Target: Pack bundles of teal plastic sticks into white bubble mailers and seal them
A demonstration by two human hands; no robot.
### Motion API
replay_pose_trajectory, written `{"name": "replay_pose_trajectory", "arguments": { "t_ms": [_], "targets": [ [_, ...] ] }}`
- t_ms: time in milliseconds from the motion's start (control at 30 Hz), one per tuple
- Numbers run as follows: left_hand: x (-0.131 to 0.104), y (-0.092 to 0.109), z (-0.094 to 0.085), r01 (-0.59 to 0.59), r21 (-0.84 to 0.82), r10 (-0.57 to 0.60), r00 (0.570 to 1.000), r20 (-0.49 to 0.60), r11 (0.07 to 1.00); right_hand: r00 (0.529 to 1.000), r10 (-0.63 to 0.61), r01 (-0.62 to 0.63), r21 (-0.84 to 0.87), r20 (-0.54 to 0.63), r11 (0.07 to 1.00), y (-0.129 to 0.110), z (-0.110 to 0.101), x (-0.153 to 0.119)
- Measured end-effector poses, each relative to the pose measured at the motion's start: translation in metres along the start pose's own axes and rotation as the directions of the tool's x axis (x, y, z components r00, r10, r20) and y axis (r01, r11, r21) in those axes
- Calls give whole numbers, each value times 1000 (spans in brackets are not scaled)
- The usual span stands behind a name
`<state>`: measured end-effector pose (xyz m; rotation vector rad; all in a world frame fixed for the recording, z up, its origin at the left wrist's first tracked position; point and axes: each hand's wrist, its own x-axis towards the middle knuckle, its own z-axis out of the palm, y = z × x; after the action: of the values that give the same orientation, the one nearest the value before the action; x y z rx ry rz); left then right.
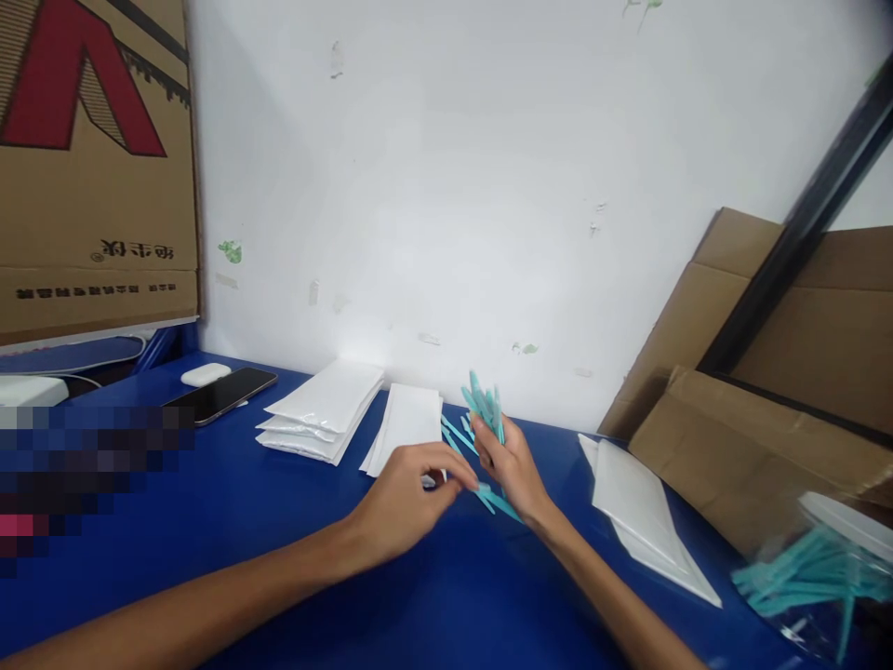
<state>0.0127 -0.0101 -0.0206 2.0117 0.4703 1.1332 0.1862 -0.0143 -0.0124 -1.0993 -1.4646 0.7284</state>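
Note:
My right hand (508,461) is closed around a bunch of slim teal plastic sticks (486,405), which stand up above the fingers. Slightly lower and to the left, my left hand (417,486) is bent in a pinch, its fingertips on one end of a teal stick (499,502) just above the blue table. More loose teal sticks (457,434) lie on the table behind the hands. A small pile of white packets (410,416) lies just behind my left hand, partly covered by it. The exact kind of the sticks is too small to make out.
A taller stack of white packets (327,405) lies to the left, near a phone (221,395) and a white case (206,374). At right are more white packets (646,512), folded cardboard (753,447) and a clear tub (795,633) of teal sticks. A large box (104,205) stands at upper left.

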Motion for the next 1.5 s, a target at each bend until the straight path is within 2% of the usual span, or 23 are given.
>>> {"name": "replay_pose_trajectory", "arguments": {
  "t_ms": [67, 133, 267, 367, 533, 633, 700, 800, 867, 1000, 1100, 1167, 1267, 1400, 1500],
  "targets": [
    [9, -2, -9, 46, -117, -58, 993, -106, 992, 996, 3, 2, -55, 84, 998, -3, 0, -1],
    [18, -3, -19, 62, -162, -96, 973, -208, 985, 989, 20, -8, -87, 145, 996, -5, 1, -1],
    [26, -7, -32, 104, -195, -168, 924, -343, 975, 983, 57, -40, -101, 174, 994, -5, 3, -2],
    [26, -10, -33, 86, -218, -167, 908, -385, 972, 971, 94, -76, -86, 222, 993, -6, 6, -4],
    [21, -9, -28, -41, -137, -16, 920, -392, 990, 949, 106, -88, -73, 298, 993, -8, 12, -10],
    [17, -4, -24, -72, -52, 47, 921, -386, 996, 947, 86, -52, -118, 309, 992, -10, 15, -11],
    [14, -1, -22, -57, -20, 43, 908, -416, 998, 957, 35, 6, -139, 289, 990, -10, 17, -10],
    [10, 2, -21, 5, -56, -31, 885, -464, 998, 974, -40, 62, -93, 221, 994, -10, 19, -8],
    [7, 3, -21, 52, -113, -95, 903, -420, 992, 982, -51, 61, -50, 183, 997, -10, 19, -8],
    [2, 4, -17, 143, -154, -175, 959, -224, 978, 990, -25, 24, 10, 138, 1000, -8, 21, -10],
    [-2, 6, -11, 148, -110, -159, 982, -99, 983, 994, 10, -18, 73, 108, 997, -3, 28, -15],
    [-4, 9, -8, 118, -55, -121, 991, -56, 992, 998, 17, -22, 108, 53, 994, -1, 35, -20],
    [-5, 12, -5, 60, 26, -58, 996, -60, 998, 1000, -4, 3, 118, 13, 993, 1, 47, -25],
    [-2, 14, -7, 13, 110, -1, 993, -117, 994, 995, -70, 62, 95, 78, 994, -2, 56, -29],
    [0, 14, -9, 15, 154, 6, 990, -140, 988, 991, -28, 16, 91, 128, 996, -1, 56, -31]
  ]
}}
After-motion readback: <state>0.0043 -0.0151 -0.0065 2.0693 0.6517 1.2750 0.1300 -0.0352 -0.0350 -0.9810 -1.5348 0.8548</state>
